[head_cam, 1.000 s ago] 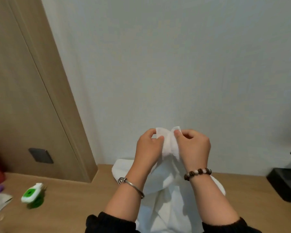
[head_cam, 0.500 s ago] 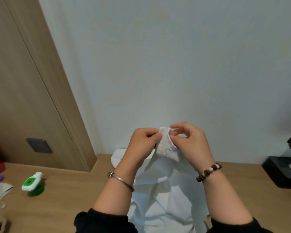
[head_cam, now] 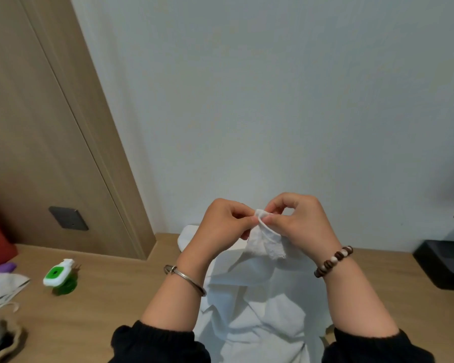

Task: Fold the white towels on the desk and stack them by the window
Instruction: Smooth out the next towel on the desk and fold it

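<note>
Head view, lower centre: the left hand [head_cam: 226, 224] and right hand [head_cam: 299, 224] each pinch the top hem of a white towel [head_cam: 260, 310] between thumb and fingertips, close together. The cloth hangs from them down onto the desk [head_cam: 102, 297]. It looks light, thin and limp, likely to sag and crease, so corners and hem seem the best holds. At the left edge, dark print on a white bag [head_cam: 3, 286] is too blurred to read.
</note>
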{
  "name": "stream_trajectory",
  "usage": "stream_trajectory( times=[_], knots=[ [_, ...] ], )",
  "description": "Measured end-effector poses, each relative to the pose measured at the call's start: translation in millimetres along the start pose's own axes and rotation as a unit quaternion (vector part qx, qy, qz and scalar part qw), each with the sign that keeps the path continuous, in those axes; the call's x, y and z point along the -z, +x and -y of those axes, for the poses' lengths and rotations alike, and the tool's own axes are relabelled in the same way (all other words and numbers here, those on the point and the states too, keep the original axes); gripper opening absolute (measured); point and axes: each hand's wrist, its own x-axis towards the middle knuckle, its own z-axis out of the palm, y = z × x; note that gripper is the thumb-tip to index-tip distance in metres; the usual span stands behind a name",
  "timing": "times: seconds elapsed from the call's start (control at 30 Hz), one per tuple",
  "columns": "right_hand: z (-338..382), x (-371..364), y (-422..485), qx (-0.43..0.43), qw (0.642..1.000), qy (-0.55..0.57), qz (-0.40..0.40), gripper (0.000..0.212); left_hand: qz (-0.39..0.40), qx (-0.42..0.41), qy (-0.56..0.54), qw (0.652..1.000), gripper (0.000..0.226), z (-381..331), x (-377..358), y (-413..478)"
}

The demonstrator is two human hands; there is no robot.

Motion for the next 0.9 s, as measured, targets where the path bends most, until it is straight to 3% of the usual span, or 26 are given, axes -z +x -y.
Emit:
stream_trajectory(
  times=[0.1,0.3,0.6,0.83,0.9],
  knots=[
    [2,0,1,-0.005,1.000,0.007,0.022,0.018,0.003,-0.008,0.027,1.000,0.013,2,0,-1],
    [2,0,5,-0.021,0.999,0.016,0.026,0.019,-0.025,-0.014,-0.043,0.999,0.008,4,-3,-7],
    [0,0,12,-0.013,0.996,-0.045,0.082,0.027,0.054,-0.014,0.010,0.998,0.015,-5,11,-12],
    [-2,2,19,0.013,0.988,-0.045,0.145,0.031,0.022,0.002,0.044,0.999,0.005,-5,10,-10],
    [-6,4,22,0.018,0.981,-0.069,0.181,0.029,0.012,0.001,0.067,0.998,0.011,-3,9,-10]
  ],
)
